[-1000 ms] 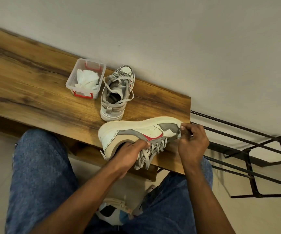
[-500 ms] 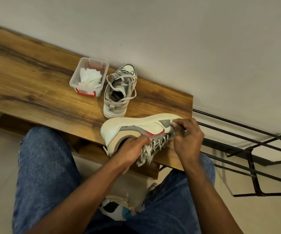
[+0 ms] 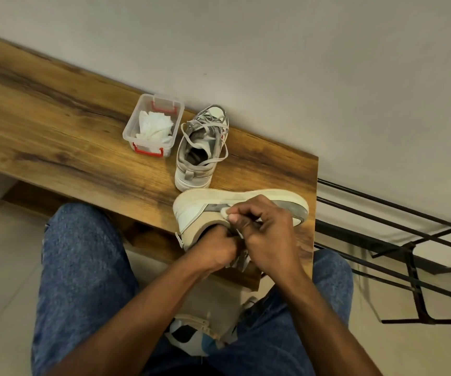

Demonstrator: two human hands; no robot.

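A white and grey sneaker (image 3: 191,213) lies on its side at the near right corner of the wooden bench (image 3: 56,137), sole facing away from me. My left hand (image 3: 214,249) grips it at the collar, fingers curled into the opening by the laces. My right hand (image 3: 265,234) pinches a small white wipe (image 3: 224,212) against the sneaker's grey side panel. The hands touch each other over the laces, which are mostly hidden.
A second sneaker (image 3: 201,153) stands upright behind, laces loose. Beside it is a clear plastic box (image 3: 130,126) with red clips, holding white wipes. A black metal rack (image 3: 414,240) stands right of the bench. My jeans-clad knees and a shoe (image 3: 189,335) are below.
My right hand has slid with the wipe from the sneaker's toe end along its side to the middle, close to my left hand. The left hand keeps its grip.
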